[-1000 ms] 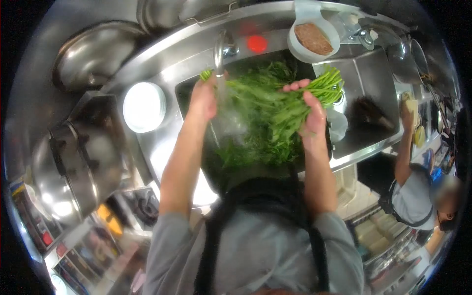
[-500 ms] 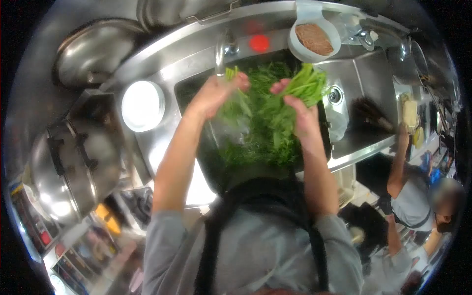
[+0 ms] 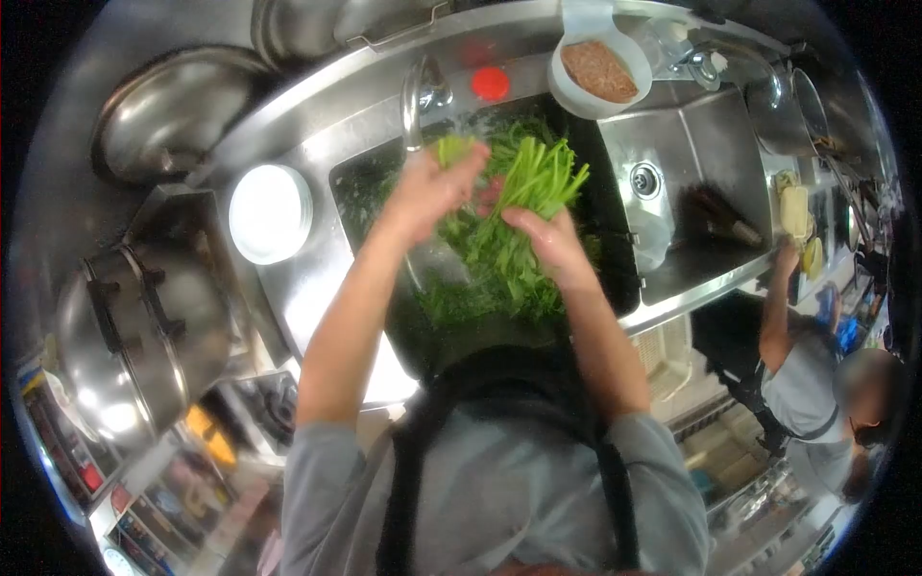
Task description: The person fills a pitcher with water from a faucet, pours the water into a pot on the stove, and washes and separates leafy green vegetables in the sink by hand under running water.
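Note:
My right hand (image 3: pixel 543 235) is closed around a bunch of leafy greens (image 3: pixel 536 187), its cut stems pointing up and its leaves hanging below. To the left, my left hand (image 3: pixel 434 192) grips a smaller bundle of green stems (image 3: pixel 453 151) that stick up past the fingers. Both hands are close together over the sink (image 3: pixel 351 182). More loose greens (image 3: pixel 451 298) lie in the water beneath them. The faucet (image 3: pixel 413 101) stands just behind my left hand, which partly hides its spout. Motion blurs some of the left fingers.
A stack of white plates (image 3: pixel 271 213) sits left of the sink. Behind it are a red round object (image 3: pixel 490 84) and a white container of ground meat (image 3: pixel 597 72). A second basin (image 3: pixel 687 125) adjoins on the right. A co-worker (image 3: pixel 802 384) stands at far right.
My right hand has brought its bunch leftward and slightly down, closer to my left hand. The left hand has shifted little. The view has moved slightly.

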Demonstrator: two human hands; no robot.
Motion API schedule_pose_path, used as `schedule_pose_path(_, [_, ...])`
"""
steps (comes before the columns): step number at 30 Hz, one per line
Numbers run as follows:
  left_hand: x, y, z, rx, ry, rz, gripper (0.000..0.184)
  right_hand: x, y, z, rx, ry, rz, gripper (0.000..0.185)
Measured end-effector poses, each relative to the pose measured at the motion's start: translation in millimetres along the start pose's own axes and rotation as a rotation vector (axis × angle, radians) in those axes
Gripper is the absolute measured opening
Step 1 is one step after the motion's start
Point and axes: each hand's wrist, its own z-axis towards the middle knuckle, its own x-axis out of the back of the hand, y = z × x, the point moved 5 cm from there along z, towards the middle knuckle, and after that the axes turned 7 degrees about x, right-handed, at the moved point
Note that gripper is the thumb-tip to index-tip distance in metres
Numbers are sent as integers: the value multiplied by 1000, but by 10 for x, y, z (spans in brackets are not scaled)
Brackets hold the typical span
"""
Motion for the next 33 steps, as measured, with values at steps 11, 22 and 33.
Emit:
schedule_pose_path(11, [23,-145,51,-91,185,253,22,40,10,26,-12,187,-248,44])
schedule_pose_path(22, [-168,50,-29,-253,85,493,35,7,22,43,142,117,-352,42])
schedule_pose_path(33, [-14,-53,120,-68,71,-117,25,46,-69,0,86,70,-333,35])
